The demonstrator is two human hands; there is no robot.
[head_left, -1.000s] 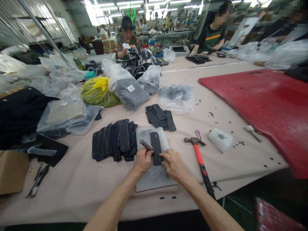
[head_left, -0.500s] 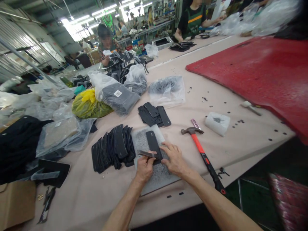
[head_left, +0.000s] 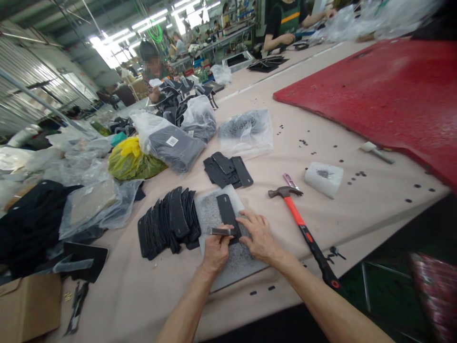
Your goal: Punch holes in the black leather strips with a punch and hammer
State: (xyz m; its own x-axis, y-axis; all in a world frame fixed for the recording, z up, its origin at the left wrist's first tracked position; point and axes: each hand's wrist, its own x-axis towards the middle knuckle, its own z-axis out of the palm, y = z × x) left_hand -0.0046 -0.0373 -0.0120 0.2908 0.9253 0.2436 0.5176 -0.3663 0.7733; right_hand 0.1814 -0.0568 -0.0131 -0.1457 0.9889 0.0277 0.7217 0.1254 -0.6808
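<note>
A: Where's the strip?
B: The black strip [head_left: 226,212] lies on the grey pad [head_left: 209,209]. My left hand [head_left: 216,252] pinches a metal tool [head_left: 221,231] against it, and my right hand [head_left: 260,237] presses flat on it.
A: Risk?
B: The strip could skid toward 12 o'clock, and my fingers sit just beside the tool.

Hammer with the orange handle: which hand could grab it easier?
Probably the right hand. It rests open on the black strip, and the hammer lies just beside it on that side. The left hand is farther away and grips a metal tool.
</note>
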